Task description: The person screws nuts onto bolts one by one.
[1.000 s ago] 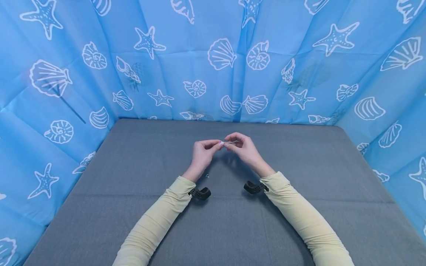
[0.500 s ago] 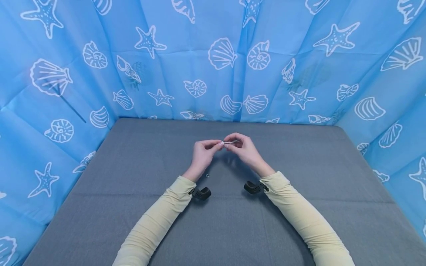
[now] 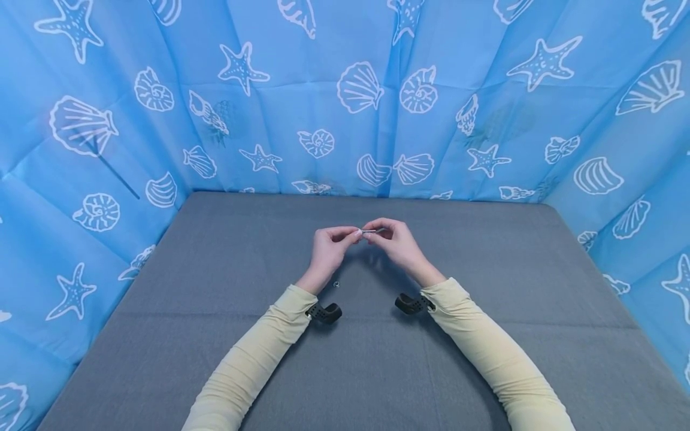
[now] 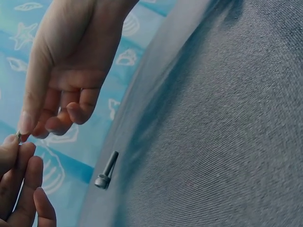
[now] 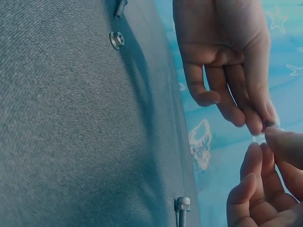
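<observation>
My left hand [image 3: 329, 248] and right hand [image 3: 398, 242] meet over the far middle of the table. Both pinch a slim silver metal piece [image 3: 372, 231] between thumb and fingertips. It points sideways from the left fingertips into the right hand; I cannot tell its kind. In the left wrist view, my right hand [image 4: 75, 61] comes down from the top and my left hand [image 4: 19, 189] shows at lower left. Under them a bolt [image 4: 108, 171] lies on the table. A flange nut [image 5: 117, 40] lies nearer me, below the left wrist.
Another metal shaft [image 5: 121, 8] shows at the top edge of the right wrist view, beyond the nut. A grey cloth covers the table [image 3: 345, 371]. Behind it and at both sides hangs a blue shell-patterned curtain [image 3: 302, 108]. Dark wrist cameras [image 3: 324, 313] sit below the sleeves.
The right fingers have shifted very slightly at the silver piece, which looks a little different in angle and shine. Both arms and the nut have stayed in place.
</observation>
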{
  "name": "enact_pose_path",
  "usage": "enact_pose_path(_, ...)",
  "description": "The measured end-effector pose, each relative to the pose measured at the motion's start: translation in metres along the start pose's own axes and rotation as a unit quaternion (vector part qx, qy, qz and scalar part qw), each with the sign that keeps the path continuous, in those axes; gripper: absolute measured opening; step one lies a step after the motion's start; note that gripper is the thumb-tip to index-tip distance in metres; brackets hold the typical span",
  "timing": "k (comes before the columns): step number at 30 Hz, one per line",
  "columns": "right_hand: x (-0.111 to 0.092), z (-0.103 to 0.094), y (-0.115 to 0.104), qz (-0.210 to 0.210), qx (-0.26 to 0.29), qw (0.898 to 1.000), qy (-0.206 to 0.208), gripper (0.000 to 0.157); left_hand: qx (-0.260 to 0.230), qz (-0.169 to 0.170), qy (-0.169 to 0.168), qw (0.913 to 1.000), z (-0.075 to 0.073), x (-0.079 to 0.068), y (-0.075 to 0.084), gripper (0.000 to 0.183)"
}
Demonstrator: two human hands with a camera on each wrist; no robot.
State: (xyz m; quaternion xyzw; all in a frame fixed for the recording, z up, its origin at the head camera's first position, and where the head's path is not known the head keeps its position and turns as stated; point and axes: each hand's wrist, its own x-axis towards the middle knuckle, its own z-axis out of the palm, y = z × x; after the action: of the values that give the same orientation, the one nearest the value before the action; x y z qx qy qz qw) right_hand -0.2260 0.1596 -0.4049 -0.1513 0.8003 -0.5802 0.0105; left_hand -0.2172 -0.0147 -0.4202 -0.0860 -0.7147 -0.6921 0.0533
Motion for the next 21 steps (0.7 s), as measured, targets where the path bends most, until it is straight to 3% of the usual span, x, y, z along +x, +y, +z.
enact_pose_path(9, -0.001, -0.010, -0.002, 0.046, -0.002, 0.999, -0.001, 0.030, 0.002, 0.000, 0.010, 0.9999, -0.003, 0.003, 0.002, 0.018)
enact_pose_path(13, -0.001, -0.016, -0.003, 0.086, 0.011, 0.996, -0.005, 0.035, 0.005, -0.017, 0.000, 0.9998, 0.000, 0.006, 0.002, 0.018)
enact_pose_path(17, 0.000, -0.022, -0.001, 0.133, 0.033, 0.991, -0.009, 0.035, -0.007, -0.066, -0.025, 0.9975, 0.004, 0.012, 0.000, 0.020)
enact_pose_path(21, 0.003, -0.027, 0.003, 0.182, 0.045, 0.982, -0.027, 0.034, -0.031, -0.144, -0.041, 0.9882, 0.009, 0.020, -0.002, 0.018)
